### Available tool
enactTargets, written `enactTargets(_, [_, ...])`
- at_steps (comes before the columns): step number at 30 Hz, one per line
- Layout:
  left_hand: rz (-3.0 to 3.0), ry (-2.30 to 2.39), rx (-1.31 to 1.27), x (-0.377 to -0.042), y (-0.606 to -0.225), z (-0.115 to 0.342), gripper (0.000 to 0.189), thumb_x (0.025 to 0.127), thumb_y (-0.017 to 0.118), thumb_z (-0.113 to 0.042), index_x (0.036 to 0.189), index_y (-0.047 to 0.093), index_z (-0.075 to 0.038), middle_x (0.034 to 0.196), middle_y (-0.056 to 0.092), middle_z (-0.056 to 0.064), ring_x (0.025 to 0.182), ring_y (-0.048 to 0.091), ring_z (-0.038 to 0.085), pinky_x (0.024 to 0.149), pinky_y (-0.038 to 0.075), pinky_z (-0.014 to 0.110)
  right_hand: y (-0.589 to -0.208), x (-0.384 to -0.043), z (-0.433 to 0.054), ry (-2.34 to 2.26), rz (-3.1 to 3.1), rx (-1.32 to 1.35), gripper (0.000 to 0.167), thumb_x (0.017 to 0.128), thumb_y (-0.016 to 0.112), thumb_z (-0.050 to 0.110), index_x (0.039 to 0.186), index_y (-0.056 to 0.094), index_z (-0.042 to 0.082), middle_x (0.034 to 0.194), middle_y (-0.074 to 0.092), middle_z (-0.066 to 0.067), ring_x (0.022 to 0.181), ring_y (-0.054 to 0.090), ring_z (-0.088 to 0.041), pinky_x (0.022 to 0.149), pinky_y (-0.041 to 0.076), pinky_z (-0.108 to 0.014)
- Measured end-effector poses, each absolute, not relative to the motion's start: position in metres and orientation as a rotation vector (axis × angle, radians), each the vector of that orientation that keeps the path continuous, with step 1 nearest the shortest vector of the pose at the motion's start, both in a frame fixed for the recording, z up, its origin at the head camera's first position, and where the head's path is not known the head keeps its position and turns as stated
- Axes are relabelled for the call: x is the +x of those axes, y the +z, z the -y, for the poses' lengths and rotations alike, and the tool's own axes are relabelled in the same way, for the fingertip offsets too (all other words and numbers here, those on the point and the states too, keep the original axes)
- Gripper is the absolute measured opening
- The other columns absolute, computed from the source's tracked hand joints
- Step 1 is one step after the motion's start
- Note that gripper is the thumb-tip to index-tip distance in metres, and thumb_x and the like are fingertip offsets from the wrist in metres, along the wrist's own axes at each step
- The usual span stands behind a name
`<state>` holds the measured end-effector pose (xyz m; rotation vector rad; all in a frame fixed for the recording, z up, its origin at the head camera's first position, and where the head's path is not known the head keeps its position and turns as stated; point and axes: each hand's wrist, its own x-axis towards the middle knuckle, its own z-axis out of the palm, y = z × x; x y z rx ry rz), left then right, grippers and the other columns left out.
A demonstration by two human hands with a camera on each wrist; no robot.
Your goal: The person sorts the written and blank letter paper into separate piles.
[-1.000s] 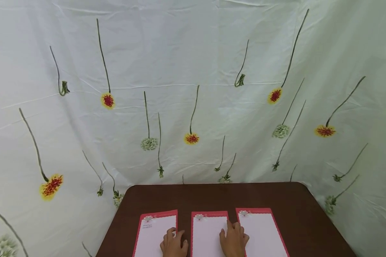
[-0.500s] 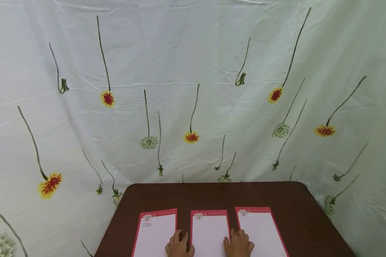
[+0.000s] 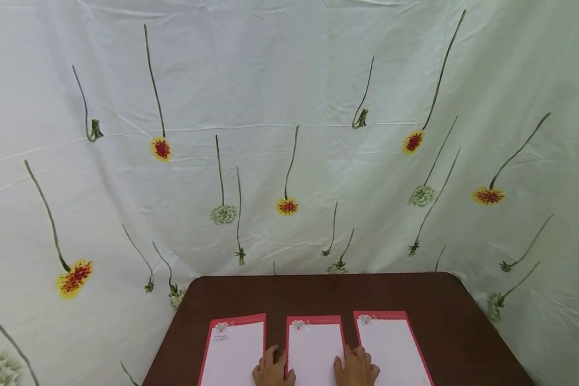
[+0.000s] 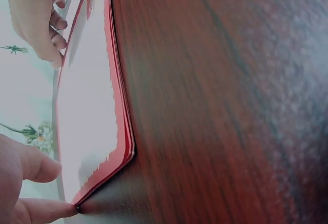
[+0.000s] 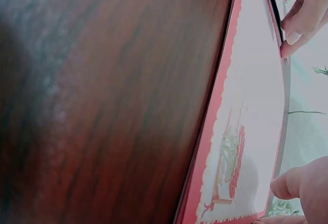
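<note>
Three white sheets with red borders and a flower at the top lie in a row on the table: a left sheet (image 3: 234, 354), a middle sheet (image 3: 313, 348) and a right sheet (image 3: 391, 343). My left hand (image 3: 273, 369) is at the middle sheet's left edge, fingers loosely bent. On that sheet's right edge rests my right hand (image 3: 357, 367), which also overlaps the right sheet's near left side. Up close in the left wrist view, a fingertip (image 4: 61, 207) touches a corner of the red-edged sheet. The right thumb (image 5: 287, 183) lies at the sheet's edge in the right wrist view.
The dark brown table (image 3: 318, 292) has rounded far corners. Behind it hangs a white cloth (image 3: 260, 80) printed with flowers and stems. Small writing (image 3: 220, 338) shows near the top of the left sheet.
My left hand has moved right and nearer to me, from the left sheet's edge to the middle sheet. My right hand has slid slightly nearer and right. The sheets look nearly unmoved.
</note>
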<state>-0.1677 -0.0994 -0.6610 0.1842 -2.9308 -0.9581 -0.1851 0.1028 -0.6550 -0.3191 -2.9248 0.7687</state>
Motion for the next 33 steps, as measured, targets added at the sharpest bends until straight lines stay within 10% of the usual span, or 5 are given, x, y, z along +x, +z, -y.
enactTargets(33, [2.772,-0.913,0.147,-0.167,-0.649,0.089,0.035,0.085,0.075,-0.011,0.119,0.075,-0.003,0.109,0.061,0.010,0.100,0.054,0.032,0.078,0.042,0.053,-0.650,-0.184,-0.103,0.764,2.815,-0.290,0.034,0.089,0.078,0.016,0.119,0.075,0.001,0.096,0.063,-0.012,0.093,0.062,-0.035,0.078,0.037,-0.057])
